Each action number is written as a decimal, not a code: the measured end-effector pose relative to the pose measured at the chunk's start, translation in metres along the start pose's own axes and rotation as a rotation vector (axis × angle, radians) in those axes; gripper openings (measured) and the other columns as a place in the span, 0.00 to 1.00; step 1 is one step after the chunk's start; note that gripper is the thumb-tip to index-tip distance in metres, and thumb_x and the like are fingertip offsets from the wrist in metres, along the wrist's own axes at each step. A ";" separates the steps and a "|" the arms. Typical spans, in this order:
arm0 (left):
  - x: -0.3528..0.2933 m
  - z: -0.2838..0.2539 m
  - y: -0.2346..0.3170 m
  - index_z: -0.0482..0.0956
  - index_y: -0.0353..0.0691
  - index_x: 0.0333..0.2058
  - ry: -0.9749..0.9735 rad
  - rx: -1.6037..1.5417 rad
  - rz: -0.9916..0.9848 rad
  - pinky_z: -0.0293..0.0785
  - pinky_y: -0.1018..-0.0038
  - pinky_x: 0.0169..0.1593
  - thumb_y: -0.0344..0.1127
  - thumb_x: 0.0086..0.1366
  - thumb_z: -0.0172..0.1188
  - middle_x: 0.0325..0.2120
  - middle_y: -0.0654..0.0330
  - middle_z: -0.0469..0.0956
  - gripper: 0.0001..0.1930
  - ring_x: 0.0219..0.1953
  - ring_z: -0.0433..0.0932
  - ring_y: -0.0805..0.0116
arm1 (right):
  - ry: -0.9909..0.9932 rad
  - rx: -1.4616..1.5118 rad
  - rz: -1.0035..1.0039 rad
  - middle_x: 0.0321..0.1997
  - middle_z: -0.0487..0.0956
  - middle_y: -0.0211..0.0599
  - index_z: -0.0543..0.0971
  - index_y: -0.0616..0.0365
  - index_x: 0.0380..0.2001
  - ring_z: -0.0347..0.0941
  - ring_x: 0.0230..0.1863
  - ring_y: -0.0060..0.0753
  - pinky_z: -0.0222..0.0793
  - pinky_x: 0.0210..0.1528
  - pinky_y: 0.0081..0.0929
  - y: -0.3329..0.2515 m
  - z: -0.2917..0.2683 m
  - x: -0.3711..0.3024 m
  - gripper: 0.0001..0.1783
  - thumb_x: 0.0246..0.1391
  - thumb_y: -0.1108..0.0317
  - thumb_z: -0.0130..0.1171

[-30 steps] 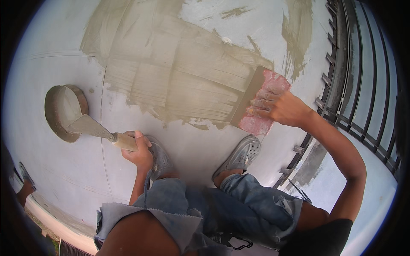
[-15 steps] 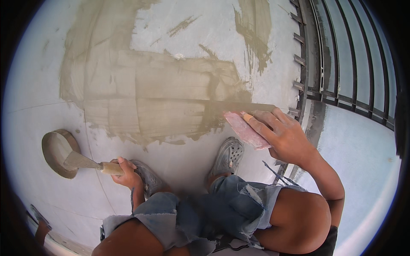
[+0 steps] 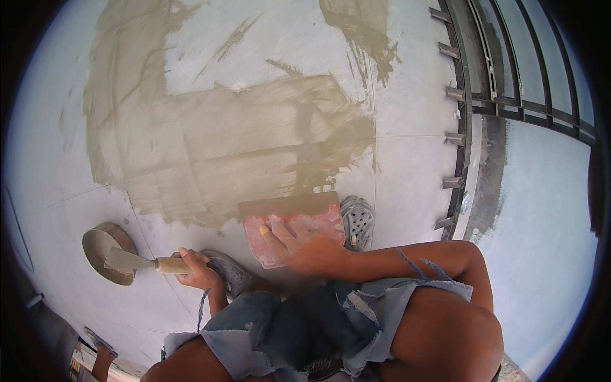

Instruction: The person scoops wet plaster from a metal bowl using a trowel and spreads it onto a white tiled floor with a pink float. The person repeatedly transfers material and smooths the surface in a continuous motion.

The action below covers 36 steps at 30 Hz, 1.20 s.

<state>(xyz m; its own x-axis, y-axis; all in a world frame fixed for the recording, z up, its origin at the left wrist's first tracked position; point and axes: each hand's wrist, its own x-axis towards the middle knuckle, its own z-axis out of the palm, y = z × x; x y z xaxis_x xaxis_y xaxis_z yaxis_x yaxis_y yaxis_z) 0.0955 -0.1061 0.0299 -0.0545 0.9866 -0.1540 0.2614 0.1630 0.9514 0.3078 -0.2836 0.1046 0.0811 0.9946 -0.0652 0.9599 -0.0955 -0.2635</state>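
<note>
My left hand (image 3: 201, 270) is closed round the wooden handle of a putty knife (image 3: 135, 260). The metal blade reaches over the rim of a round, shallow metal pan (image 3: 129, 277), which has greyish paste on its inside. My right hand (image 3: 312, 252) grips a wide red putty spreader (image 3: 259, 247), fingers laid across its face. The spreader's long far edge is smeared greenish-brown and lies just below a broad patch of wet putty (image 3: 235, 146) on the pale surface. Whether that edge touches the surface, I cannot tell.
My feet wear grey perforated clogs (image 3: 358, 223); the right one is beside the spreader. A dark metal frame with short tabs (image 3: 454, 138) runs along the right, with black railing bars (image 3: 541, 63) beyond. Another person's foot (image 3: 100, 342) shows at the lower left.
My right hand has drawn the spreader left and toward me, off the putty patch's right end, and turned it flatter to view. My left hand still holds the putty knife at the pan.
</note>
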 end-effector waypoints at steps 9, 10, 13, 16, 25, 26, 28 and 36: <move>-0.001 0.003 -0.001 0.69 0.37 0.34 0.011 0.009 0.014 0.65 0.74 0.25 0.35 0.79 0.59 0.19 0.62 0.69 0.13 0.18 0.66 0.74 | -0.002 -0.104 0.207 0.58 0.80 0.46 0.75 0.62 0.69 0.79 0.46 0.41 0.83 0.43 0.31 0.052 -0.023 -0.014 0.38 0.51 0.69 0.63; 0.000 0.002 -0.001 0.69 0.37 0.34 0.012 0.019 0.011 0.65 0.74 0.25 0.35 0.79 0.59 0.19 0.62 0.69 0.13 0.18 0.66 0.74 | 0.016 -0.096 0.168 0.57 0.79 0.46 0.74 0.63 0.69 0.79 0.48 0.42 0.83 0.45 0.32 0.047 -0.022 -0.015 0.39 0.51 0.68 0.63; -0.001 0.002 0.000 0.69 0.37 0.34 0.016 0.035 -0.003 0.65 0.74 0.25 0.36 0.78 0.59 0.19 0.62 0.69 0.13 0.18 0.66 0.74 | 0.046 -0.083 0.077 0.56 0.78 0.45 0.73 0.62 0.70 0.79 0.50 0.42 0.83 0.44 0.32 0.036 -0.010 -0.021 0.39 0.52 0.67 0.62; -0.002 0.006 0.002 0.70 0.37 0.34 0.020 0.007 -0.018 0.64 0.75 0.25 0.36 0.78 0.59 0.19 0.62 0.68 0.13 0.18 0.66 0.74 | 0.029 -0.085 0.148 0.55 0.78 0.43 0.74 0.60 0.70 0.79 0.49 0.41 0.83 0.42 0.34 0.052 -0.010 -0.021 0.38 0.53 0.67 0.62; -0.002 0.006 0.003 0.71 0.36 0.36 0.025 -0.003 -0.002 0.65 0.75 0.25 0.37 0.78 0.61 0.20 0.63 0.67 0.13 0.19 0.65 0.74 | 0.088 -0.099 0.138 0.54 0.79 0.36 0.76 0.52 0.69 0.78 0.50 0.36 0.81 0.39 0.31 0.056 -0.014 -0.031 0.38 0.52 0.69 0.63; -0.001 0.005 0.002 0.71 0.37 0.36 0.032 0.007 -0.004 0.66 0.75 0.25 0.37 0.78 0.61 0.20 0.63 0.67 0.13 0.19 0.65 0.74 | 0.100 -0.103 0.104 0.54 0.79 0.36 0.76 0.52 0.70 0.78 0.50 0.36 0.80 0.38 0.31 0.055 -0.009 -0.035 0.38 0.52 0.70 0.63; -0.001 0.006 0.000 0.70 0.37 0.36 0.027 -0.005 -0.019 0.66 0.75 0.25 0.38 0.78 0.61 0.20 0.63 0.67 0.13 0.20 0.65 0.74 | 0.127 -0.126 0.121 0.52 0.78 0.35 0.75 0.51 0.70 0.78 0.49 0.37 0.80 0.39 0.31 0.066 -0.005 -0.043 0.38 0.52 0.70 0.63; -0.004 0.011 0.006 0.69 0.38 0.33 0.046 0.040 -0.034 0.65 0.74 0.25 0.38 0.79 0.59 0.20 0.63 0.67 0.15 0.20 0.65 0.74 | 0.032 -0.031 0.268 0.50 0.78 0.37 0.75 0.46 0.71 0.78 0.49 0.42 0.80 0.45 0.36 0.078 -0.038 -0.035 0.40 0.51 0.68 0.65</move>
<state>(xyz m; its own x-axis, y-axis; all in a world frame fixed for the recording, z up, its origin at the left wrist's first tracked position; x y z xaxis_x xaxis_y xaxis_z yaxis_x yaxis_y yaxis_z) 0.1080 -0.1084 0.0335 -0.1078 0.9789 -0.1733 0.2964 0.1980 0.9343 0.3897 -0.3247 0.1227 0.3414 0.9348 -0.0978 0.9107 -0.3547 -0.2115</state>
